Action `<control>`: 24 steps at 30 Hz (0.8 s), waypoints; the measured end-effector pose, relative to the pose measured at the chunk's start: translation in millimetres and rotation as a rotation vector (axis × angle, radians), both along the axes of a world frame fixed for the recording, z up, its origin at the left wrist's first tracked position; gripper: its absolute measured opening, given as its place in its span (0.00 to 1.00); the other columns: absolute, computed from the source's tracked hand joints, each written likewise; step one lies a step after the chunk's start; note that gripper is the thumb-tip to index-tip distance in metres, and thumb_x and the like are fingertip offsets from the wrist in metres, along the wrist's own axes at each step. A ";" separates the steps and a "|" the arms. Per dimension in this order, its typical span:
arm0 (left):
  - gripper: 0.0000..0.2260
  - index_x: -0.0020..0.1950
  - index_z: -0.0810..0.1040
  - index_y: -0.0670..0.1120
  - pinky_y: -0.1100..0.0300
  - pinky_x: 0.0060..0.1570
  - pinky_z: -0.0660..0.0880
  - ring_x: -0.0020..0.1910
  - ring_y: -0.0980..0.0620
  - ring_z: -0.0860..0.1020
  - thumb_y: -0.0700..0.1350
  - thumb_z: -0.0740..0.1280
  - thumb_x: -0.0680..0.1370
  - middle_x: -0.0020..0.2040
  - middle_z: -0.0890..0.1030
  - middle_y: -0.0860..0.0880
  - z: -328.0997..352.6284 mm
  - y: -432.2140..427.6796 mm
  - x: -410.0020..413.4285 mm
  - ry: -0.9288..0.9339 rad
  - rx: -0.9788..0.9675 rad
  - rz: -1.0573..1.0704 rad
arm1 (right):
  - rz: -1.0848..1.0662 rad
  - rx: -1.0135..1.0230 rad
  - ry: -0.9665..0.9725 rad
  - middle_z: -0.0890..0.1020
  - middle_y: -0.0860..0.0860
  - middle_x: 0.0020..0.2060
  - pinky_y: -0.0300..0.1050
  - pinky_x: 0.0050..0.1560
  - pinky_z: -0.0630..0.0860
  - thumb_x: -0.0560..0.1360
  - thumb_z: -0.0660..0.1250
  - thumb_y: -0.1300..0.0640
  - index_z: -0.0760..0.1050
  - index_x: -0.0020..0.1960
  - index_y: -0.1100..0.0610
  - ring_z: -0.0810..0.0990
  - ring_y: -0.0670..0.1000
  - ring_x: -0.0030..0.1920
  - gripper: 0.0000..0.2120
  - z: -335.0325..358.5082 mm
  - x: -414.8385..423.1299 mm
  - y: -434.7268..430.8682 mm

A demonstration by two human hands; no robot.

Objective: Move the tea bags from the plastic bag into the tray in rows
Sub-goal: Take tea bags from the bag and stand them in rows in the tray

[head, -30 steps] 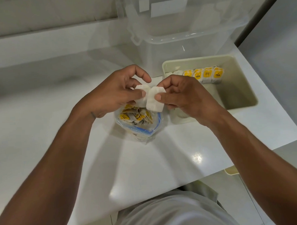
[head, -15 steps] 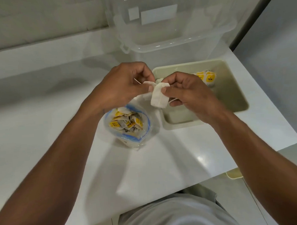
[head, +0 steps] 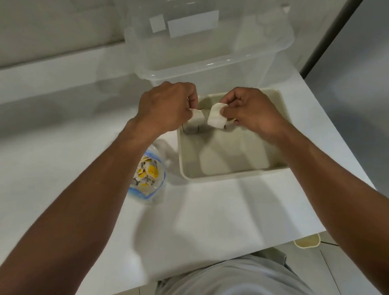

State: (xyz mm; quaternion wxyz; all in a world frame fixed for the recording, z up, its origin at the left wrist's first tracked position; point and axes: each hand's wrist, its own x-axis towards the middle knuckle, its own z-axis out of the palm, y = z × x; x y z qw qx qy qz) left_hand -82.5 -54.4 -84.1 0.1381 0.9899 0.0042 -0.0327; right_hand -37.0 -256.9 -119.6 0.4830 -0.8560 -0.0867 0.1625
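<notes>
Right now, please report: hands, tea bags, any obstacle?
Left hand pinches one tea bag, right hand pinches a second tea bag, both over tray far end. Plastic bag holds more. Nothing blocks the tray.

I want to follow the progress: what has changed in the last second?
The left hand and right hand moved from above the plastic bag over to the far end of the tray. Each still pinches one: the left tea bag and right tea bag, touching before, are now apart. Plastic bag and tray stayed on the counter.
</notes>
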 end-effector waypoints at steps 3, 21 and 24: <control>0.04 0.50 0.77 0.57 0.55 0.44 0.71 0.50 0.49 0.78 0.48 0.67 0.76 0.47 0.82 0.55 -15.0 -4.7 1.7 -0.029 0.122 0.000 | 0.055 -0.111 -0.028 0.84 0.46 0.40 0.45 0.44 0.80 0.70 0.74 0.56 0.80 0.44 0.49 0.83 0.47 0.41 0.05 -9.3 10.6 3.0; 0.07 0.50 0.83 0.56 0.53 0.48 0.66 0.51 0.48 0.76 0.46 0.67 0.77 0.38 0.77 0.52 -42.3 -25.2 10.2 0.008 0.593 -0.010 | 0.323 -0.519 -0.310 0.85 0.52 0.45 0.48 0.49 0.77 0.72 0.69 0.54 0.80 0.50 0.51 0.81 0.58 0.49 0.07 -49.5 21.0 30.4; 0.08 0.49 0.83 0.54 0.54 0.47 0.66 0.50 0.48 0.75 0.44 0.66 0.77 0.34 0.69 0.52 -43.6 -28.4 9.9 -0.014 0.630 -0.042 | 0.344 -0.563 -0.329 0.84 0.53 0.47 0.50 0.47 0.78 0.72 0.67 0.54 0.80 0.53 0.50 0.81 0.60 0.49 0.10 -53.0 19.1 31.1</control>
